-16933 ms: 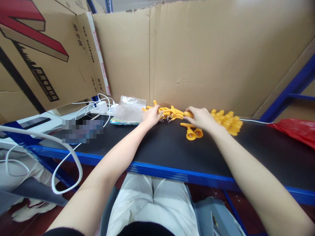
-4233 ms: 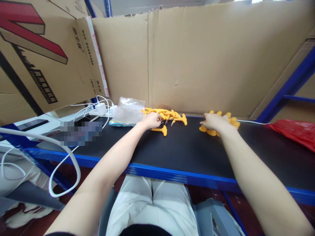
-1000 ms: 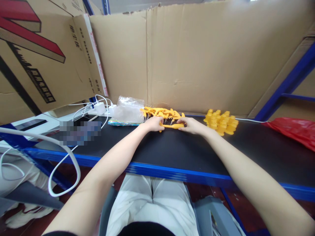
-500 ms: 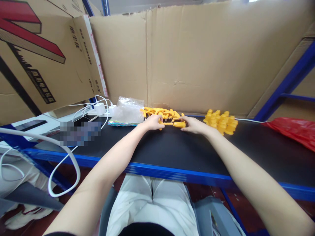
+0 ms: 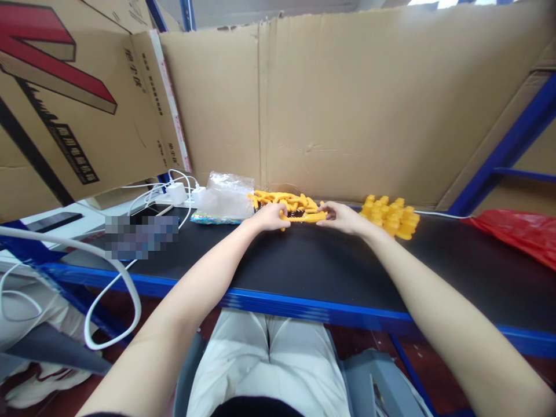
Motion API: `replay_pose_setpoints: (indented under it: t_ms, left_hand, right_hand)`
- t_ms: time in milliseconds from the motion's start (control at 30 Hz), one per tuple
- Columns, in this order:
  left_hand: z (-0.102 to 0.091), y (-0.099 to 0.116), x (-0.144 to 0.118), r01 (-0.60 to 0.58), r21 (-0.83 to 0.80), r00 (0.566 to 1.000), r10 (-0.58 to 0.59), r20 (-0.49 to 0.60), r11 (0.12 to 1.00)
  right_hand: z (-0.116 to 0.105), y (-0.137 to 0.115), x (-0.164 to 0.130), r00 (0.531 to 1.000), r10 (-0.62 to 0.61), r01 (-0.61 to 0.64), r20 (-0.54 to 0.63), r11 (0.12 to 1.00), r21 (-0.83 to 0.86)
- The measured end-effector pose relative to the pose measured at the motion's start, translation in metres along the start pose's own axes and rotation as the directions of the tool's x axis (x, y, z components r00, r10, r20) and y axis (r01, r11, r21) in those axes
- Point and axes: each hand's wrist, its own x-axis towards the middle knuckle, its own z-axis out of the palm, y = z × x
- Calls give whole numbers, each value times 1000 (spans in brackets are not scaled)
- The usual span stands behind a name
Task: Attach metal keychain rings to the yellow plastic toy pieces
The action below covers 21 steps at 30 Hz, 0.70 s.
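A long yellow plastic piece (image 5: 304, 218) lies across the black table top (image 5: 304, 266), held at both ends. My left hand (image 5: 269, 215) grips its left end and my right hand (image 5: 341, 215) pinches its right end. Just behind them sits a heap of long yellow pieces with small metal chains (image 5: 282, 201). A second pile of short yellow caps (image 5: 391, 215) lies to the right of my right hand, apart from it.
A clear plastic bag (image 5: 226, 194) rests left of the heap. White chargers and cables (image 5: 174, 191) lie at the far left. Cardboard sheets (image 5: 347, 104) wall off the back. A red bag (image 5: 521, 231) sits at the right. The table's blue front edge (image 5: 304, 304) runs above my lap.
Both hands stay on the yellow piece; my right hand has shifted slightly left and up along its end. The two piles have not moved.
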Motion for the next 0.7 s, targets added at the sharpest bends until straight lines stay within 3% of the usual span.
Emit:
replay_pose_setpoints:
  t_ms: [267,700]
  left_hand:
    - [0,-1,0,-10,-80,1000,11,3,997]
    - [2,-7,2,-13,-35,999,12,-30,999]
  right_hand:
    - [0,-5,0,999,-27,29,-47,998,49]
    - [5,-4,0,999,6,1,-33,978,209]
